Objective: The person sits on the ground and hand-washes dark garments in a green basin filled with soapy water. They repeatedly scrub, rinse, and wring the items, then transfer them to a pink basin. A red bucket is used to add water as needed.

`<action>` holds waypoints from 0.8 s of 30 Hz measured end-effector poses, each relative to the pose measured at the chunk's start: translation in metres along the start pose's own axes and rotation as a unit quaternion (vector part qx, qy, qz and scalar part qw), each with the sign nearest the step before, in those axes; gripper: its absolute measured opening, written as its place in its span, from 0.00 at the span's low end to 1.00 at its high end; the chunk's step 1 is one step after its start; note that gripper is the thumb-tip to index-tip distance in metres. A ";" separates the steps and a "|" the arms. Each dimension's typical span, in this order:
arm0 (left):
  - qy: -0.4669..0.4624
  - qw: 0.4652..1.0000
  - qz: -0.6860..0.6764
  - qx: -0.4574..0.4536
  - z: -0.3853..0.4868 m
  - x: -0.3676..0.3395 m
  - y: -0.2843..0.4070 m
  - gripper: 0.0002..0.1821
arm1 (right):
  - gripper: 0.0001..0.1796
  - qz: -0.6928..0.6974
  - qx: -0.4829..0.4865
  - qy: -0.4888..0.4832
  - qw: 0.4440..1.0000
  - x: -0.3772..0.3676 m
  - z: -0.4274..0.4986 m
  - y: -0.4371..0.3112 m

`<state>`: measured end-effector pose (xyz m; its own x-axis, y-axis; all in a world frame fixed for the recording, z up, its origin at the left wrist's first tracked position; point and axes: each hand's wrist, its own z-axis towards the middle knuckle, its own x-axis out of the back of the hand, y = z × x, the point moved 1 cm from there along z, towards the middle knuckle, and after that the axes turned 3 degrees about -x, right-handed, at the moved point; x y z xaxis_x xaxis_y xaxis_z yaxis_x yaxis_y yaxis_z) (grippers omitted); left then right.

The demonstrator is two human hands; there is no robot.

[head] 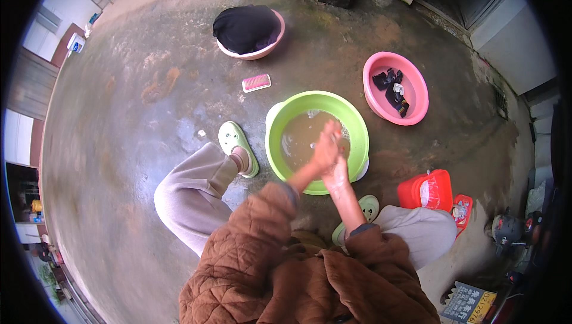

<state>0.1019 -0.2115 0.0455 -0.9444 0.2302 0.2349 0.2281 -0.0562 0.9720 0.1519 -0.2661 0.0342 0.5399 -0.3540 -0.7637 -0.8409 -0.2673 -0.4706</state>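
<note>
Over a green plastic basin (273, 156) of murky brownish water, my two hands are pressed together. My left hand (327, 147) is blurred and lies across my right hand (338, 166), hiding most of its palm and fingers. Wet suds show on the right wrist. Whether anything small is between the palms, I cannot tell. A little foam floats on the water (299, 134), near the basin's far and right sides. Beyond the basin, a scrubbing brush (257, 83) with pink bristles rests bristles up on the wet concrete floor.
A pink basin (415, 116) at the right holds dark socks. Another pink basin (254, 56) farther off is heaped with dark cloth (246, 27). A red bucket (411, 192) and a red container (464, 214) stand by my right knee. Green clogs (232, 138) flank the green basin.
</note>
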 end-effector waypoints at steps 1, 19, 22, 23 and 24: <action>0.020 0.999 0.042 0.012 0.008 0.007 -0.011 0.26 | 0.30 0.014 -0.055 0.018 0.998 -0.027 -0.015 0.000; 0.035 0.997 0.070 0.023 0.011 0.009 -0.027 0.23 | 0.26 0.014 -0.090 0.036 0.995 -0.015 -0.012 0.006; 0.066 0.963 0.240 -0.103 -0.013 -0.015 -0.021 0.24 | 0.29 -0.009 -0.012 0.018 1.000 0.007 0.001 -0.007; 0.052 0.929 0.322 -0.176 -0.034 -0.034 -0.011 0.25 | 0.30 -0.013 0.019 0.015 1.000 0.033 0.015 -0.016; 0.042 0.881 0.404 -0.242 -0.047 -0.042 -0.003 0.26 | 0.32 0.055 0.136 -0.097 0.984 0.058 0.017 -0.016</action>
<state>0.1301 -0.2664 0.0323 -0.5384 -0.1466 0.8298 0.7258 -0.5810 0.3683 0.1958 -0.2666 -0.0101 0.4498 -0.1821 -0.8743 -0.8872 0.0215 -0.4609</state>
